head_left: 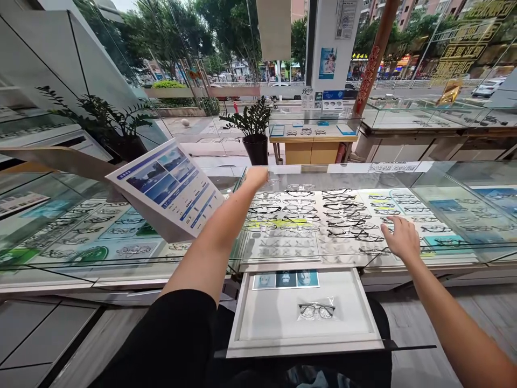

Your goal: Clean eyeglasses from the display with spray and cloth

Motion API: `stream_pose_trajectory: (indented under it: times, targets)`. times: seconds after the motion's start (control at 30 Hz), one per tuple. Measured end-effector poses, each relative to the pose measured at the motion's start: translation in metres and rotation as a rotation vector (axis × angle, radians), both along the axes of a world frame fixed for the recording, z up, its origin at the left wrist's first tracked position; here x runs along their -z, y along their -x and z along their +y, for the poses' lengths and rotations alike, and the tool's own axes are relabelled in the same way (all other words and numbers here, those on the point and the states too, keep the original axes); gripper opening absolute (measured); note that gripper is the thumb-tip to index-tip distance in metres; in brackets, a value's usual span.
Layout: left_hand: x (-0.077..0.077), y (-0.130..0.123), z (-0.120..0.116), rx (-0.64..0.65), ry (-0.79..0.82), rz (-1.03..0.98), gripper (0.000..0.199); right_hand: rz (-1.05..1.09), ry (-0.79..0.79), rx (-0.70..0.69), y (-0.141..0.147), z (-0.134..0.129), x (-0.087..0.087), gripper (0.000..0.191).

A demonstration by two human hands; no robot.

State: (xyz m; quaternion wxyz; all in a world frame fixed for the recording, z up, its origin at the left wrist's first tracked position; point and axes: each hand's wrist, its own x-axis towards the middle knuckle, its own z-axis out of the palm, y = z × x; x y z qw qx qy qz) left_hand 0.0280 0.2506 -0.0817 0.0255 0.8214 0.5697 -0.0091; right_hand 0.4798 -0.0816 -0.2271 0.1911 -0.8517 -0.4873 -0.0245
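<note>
My left hand (257, 177) reaches to the far edge of the glass display case (283, 260); its fingers point away and what they touch is hidden. Over the right part of the case is my right hand (402, 236), fingers spread and holding nothing. Rows of eyeglasses (345, 213) lie beneath the glass between my hands. A white drawer (274, 318) is pulled out in front of me. Inside it, a pair of glasses in a clear bag (317, 310) lies near a strip of blue pictures (286, 278).
A tilted printed board (169, 183) stands on the case, left of my left forearm. Beyond the case are a potted plant (255, 141) and a wooden display table (313, 146). Another plant (121, 126) is at the left, and more glass cases (440, 121) extend right.
</note>
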Motion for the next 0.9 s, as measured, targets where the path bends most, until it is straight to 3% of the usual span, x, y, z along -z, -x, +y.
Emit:
stream_pose_trajectory:
  times: [0.3, 0.5, 0.6, 0.7, 0.8, 0.9]
  targets:
    - [0.017, -0.010, -0.005, -0.026, 0.007, 0.154, 0.036, 0.009, -0.005, -0.001, 0.002, -0.001, -0.002, 0.069]
    - [0.009, -0.014, -0.028, 0.025, -0.079, 0.136, 0.033, 0.013, 0.006, -0.005, 0.003, -0.001, -0.004, 0.070]
    - [-0.003, -0.024, -0.053, 0.119, -0.159, 0.091, 0.028, 0.015, 0.003, 0.004, 0.005, -0.001, -0.005, 0.066]
    - [-0.012, -0.044, -0.088, 0.246, -0.243, 0.025, 0.036, 0.013, -0.004, 0.016, 0.008, -0.001, -0.007, 0.061]
    - [-0.015, -0.071, -0.132, 0.389, -0.294, -0.045, 0.039, 0.016, -0.006, 0.023, 0.010, -0.001, -0.011, 0.058]
    - [-0.012, -0.102, -0.176, 0.613, -0.298, -0.162, 0.032, 0.029, -0.021, 0.021, 0.011, -0.001, -0.013, 0.058]
